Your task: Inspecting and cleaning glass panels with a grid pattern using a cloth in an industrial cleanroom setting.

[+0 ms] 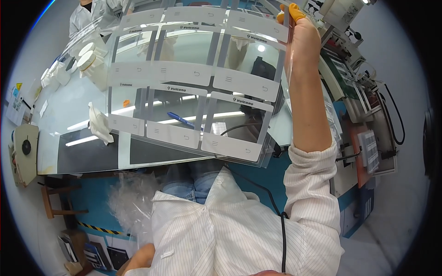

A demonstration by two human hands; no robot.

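Observation:
Over the table hangs a large clear plastic sheet, printed with several white-framed see-through panels shaped like phone fronts. My right hand, raised at the upper right with orange finger cots on its fingertips, is closed on the sheet's right edge. The sheet tilts, and the table shows through its windows. Of my left arm only a bit of bare forearm appears at the lower left; the left hand itself is out of the picture. Below the sheet's lower left corner lies a crumpled white cloth. Through the panels a blue pen shows on the table.
The glossy table has dark mats along its front edge. White cloth-covered bundles stand at the far left, near a person in a white coat. Machinery lines the right side. A clear plastic bag hangs below the table edge.

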